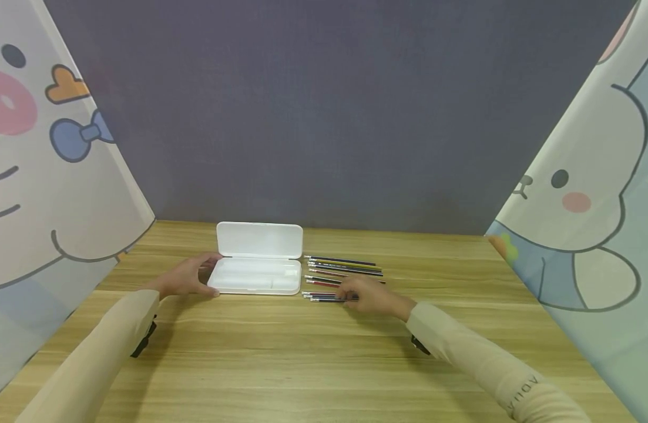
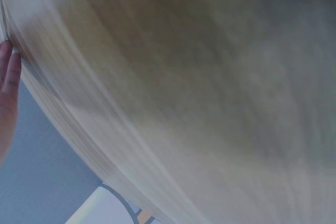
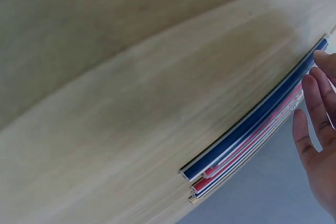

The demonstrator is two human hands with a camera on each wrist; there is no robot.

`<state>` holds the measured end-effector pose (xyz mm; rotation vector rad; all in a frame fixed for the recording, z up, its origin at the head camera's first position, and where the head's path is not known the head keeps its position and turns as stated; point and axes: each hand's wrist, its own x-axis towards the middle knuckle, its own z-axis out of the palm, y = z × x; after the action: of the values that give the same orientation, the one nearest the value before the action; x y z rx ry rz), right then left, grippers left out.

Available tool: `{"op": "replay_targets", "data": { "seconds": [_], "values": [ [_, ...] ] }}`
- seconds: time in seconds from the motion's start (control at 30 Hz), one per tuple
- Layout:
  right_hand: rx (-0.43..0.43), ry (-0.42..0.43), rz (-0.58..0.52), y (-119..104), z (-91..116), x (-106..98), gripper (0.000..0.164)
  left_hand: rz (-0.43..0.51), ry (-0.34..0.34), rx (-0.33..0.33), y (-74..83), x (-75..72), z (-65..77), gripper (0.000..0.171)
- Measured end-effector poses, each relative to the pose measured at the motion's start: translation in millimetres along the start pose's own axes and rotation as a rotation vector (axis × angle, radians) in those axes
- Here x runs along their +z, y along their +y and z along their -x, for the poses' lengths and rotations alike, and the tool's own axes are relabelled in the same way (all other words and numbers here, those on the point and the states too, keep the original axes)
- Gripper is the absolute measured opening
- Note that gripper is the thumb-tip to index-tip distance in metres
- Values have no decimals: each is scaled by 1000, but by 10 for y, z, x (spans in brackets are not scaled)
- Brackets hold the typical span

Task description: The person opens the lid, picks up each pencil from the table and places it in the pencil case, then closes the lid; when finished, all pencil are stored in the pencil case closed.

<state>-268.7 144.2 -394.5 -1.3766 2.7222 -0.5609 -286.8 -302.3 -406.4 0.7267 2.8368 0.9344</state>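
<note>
You are holding your left grip (image 1: 185,277) wide, thumb and fingers spanning the left end of the open white pencil case (image 1: 249,275), which is lying on the tabletop (image 1: 271,352) just left of the pencils (image 1: 345,267). You are resting your right grip (image 1: 371,295) over the nearest pencils, its thumb and fingertips standing close together; the views are not showing clearly whether it is pinching one.

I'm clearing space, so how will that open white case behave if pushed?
The white case is likely stiff, given its straight, moulded-looking sides. Low and wide, it should probably slide rather than tip. The open lid might swing, since it seems joined only along one long edge.
</note>
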Motion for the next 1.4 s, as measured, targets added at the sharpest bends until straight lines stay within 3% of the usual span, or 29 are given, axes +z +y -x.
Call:
{"op": "replay_targets", "data": {
  "seconds": [0.67, 0.97, 1.4],
  "values": [
    [-19, 55, 73, -16, -21, 67, 17, 2, -3, -1, 21, 1, -2, 84],
    [-25, 30, 77, -16, -31, 61, 16, -8, -7, -5, 11, 0, 0, 85],
    [6, 52, 84, -71, -85, -37, 17, -5, 1, 10, -36, 12, -18, 87]
  ]
}}
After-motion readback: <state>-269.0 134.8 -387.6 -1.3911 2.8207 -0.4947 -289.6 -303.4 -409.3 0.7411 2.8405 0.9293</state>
